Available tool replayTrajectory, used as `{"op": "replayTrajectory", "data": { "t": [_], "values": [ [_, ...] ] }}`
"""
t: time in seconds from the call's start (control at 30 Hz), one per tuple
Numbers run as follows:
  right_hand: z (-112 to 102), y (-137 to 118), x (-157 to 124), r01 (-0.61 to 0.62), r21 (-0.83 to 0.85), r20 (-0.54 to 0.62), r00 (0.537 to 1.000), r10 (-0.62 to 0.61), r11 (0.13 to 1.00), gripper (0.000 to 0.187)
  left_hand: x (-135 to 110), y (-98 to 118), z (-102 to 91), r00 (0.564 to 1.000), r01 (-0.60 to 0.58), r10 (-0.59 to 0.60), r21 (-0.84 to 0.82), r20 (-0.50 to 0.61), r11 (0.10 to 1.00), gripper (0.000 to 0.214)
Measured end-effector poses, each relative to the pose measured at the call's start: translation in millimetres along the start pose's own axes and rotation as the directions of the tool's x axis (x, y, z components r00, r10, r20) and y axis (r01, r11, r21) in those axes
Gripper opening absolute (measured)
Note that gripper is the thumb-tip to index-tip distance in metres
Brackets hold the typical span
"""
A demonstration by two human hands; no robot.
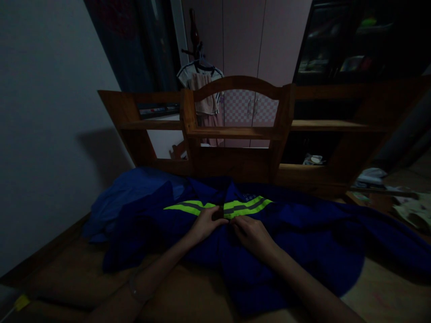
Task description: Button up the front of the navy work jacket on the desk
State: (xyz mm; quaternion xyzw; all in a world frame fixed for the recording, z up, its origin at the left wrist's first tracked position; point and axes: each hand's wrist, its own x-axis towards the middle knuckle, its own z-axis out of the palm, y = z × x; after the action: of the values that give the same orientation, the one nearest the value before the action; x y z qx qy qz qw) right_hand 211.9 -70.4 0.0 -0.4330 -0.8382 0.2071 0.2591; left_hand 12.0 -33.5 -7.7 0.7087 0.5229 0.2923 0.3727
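Observation:
A dark blue work jacket [303,233] lies spread out before me, its sleeves reaching to both sides. Across its chest runs a yellow-green reflective stripe [249,207] with a grey band, split at the front opening. My left hand [206,223] is at the left edge of that opening, thumb and fingers pinching the cloth near the stripe. Just right of it, my right hand [252,231] has its fingers curled on the other front edge, just below the stripe. Any button or zip between the fingertips is too dark and small to make out.
Lighter blue cloth [134,188] is bunched at the left by the wall [50,112]. Behind the jacket stands a wooden headboard [235,131] with shelves. Clothes hang on a rack [198,67] beyond it. Various items [372,177] sit at the right.

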Motion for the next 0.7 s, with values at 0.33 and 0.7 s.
{"op": "replayTrajectory", "data": {
  "t": [0.33, 0.7],
  "values": [
    [-0.4, -0.1, -1.5, 0.013, 0.024, 0.013, 1.000, -0.013, 1.000, 0.018, 0.0, 2.4, 0.7, 0.999, -0.038, 0.038, -0.022, 0.030, 0.999, 0.016],
    [-9.0, -6.2, -1.7, -0.005, 0.045, -0.010, 1.000, 0.005, 0.999, 0.012, -3.9, 21.8, 5.2, 0.974, 0.200, -0.108, -0.535, 0.199, 0.821, 0.036]
  ]
}}
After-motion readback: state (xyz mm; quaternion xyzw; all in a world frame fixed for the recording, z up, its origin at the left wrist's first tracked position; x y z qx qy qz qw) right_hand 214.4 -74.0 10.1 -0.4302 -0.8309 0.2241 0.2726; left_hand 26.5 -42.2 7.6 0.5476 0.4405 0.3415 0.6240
